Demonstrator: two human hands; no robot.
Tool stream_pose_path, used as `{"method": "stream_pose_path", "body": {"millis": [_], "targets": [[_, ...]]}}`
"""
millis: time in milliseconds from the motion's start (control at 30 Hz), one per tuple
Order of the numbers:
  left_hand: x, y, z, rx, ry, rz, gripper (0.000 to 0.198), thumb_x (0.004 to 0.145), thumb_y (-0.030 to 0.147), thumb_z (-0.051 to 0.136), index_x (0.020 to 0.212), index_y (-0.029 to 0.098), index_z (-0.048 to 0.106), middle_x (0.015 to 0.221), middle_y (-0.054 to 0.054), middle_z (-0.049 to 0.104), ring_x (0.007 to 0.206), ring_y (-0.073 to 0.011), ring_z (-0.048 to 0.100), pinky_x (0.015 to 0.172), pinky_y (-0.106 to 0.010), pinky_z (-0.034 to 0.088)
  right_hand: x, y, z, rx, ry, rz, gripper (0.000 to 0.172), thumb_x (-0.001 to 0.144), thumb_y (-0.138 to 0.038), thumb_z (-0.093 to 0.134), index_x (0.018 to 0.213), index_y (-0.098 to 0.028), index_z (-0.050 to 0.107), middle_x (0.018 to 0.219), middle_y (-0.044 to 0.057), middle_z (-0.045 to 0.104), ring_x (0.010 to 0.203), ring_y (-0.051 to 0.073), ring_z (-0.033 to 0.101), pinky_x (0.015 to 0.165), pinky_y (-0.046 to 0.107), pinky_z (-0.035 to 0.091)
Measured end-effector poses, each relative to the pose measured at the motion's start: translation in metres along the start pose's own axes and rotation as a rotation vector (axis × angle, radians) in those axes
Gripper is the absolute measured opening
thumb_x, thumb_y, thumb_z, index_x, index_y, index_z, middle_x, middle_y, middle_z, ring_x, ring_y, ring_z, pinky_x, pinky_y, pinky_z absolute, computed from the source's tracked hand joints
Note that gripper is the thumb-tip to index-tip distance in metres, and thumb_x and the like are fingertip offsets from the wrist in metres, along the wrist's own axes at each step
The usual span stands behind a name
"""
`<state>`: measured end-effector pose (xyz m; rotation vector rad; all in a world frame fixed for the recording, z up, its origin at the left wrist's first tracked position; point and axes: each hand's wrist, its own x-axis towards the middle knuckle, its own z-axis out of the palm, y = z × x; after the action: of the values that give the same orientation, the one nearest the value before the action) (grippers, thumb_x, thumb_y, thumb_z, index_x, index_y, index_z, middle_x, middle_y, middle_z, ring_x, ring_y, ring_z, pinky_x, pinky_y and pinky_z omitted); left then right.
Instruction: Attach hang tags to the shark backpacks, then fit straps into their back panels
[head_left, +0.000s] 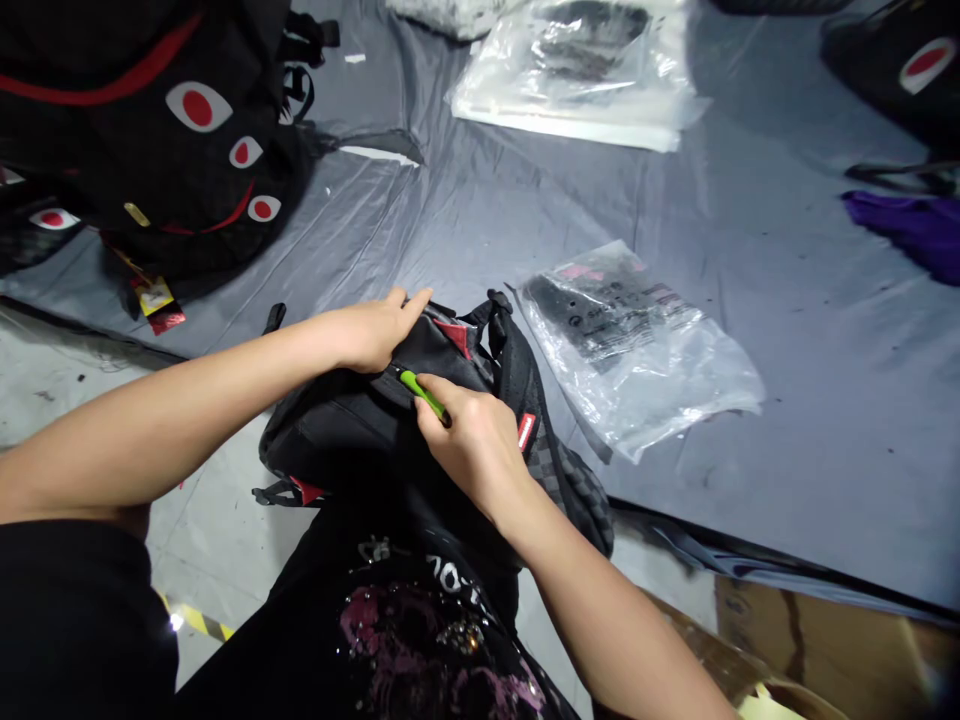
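Observation:
A black backpack (352, 425) with red tabs and a checkered side panel lies across my lap, against the table edge. My left hand (375, 330) rests on its upper part, with the visible fingers stretched apart; the rest are hidden. In my right hand (472, 430) is a slim green tool (423, 396) with a black end, gripped between thumb and fingers. Its thin tip points at the bag's seam beside my left hand. What kind of tool it is I cannot make out.
A grey cloth (810, 330) covers the table. Clear plastic bags (637, 350) lie right of the backpack and at the back. Large black bags with red eye patterns (150, 110) stand at the left and far right. Below the table edge is a cardboard box (817, 640).

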<state>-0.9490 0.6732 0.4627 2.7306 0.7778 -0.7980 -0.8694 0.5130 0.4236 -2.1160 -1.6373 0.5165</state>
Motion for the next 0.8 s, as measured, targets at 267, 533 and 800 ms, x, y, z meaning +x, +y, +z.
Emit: {"method": "stream_pose_path", "body": {"millis": [267,533,800], "targets": [[0.0,-0.001,0.004,-0.012,0.028,-0.002,0.102,0.077,0.011,0.055,0.156,0.021,-0.008,0.153,-0.018,0.029,0.111,-0.0236,0.06,0.088,-0.029,0.047,-0.006,0.001,0.006,-0.005,0.058,0.011,0.032,0.094,-0.023,0.053,0.123,-0.024,0.067,0.103,0.004,0.076,0.087,0.02,0.073,0.074,0.026,0.051],[0.001,-0.002,0.005,-0.02,0.034,0.002,0.102,0.077,0.011,0.056,0.156,0.02,-0.008,0.152,-0.018,0.03,0.118,-0.0268,0.056,0.093,-0.032,0.046,-0.006,-0.002,0.011,0.045,0.084,0.018,0.034,0.093,-0.023,0.054,0.124,-0.024,0.067,0.104,0.004,0.076,0.087,0.019,0.072,0.077,0.027,0.053],[0.001,-0.001,0.004,-0.004,0.025,-0.006,0.103,0.078,0.013,0.057,0.155,0.023,-0.01,0.151,-0.018,0.03,0.117,-0.027,0.056,0.091,-0.032,0.048,-0.004,-0.008,0.005,-0.094,0.028,0.012,0.036,0.094,-0.024,0.052,0.128,-0.025,0.065,0.1,0.005,0.076,0.084,0.02,0.071,0.073,0.027,0.051]]}}
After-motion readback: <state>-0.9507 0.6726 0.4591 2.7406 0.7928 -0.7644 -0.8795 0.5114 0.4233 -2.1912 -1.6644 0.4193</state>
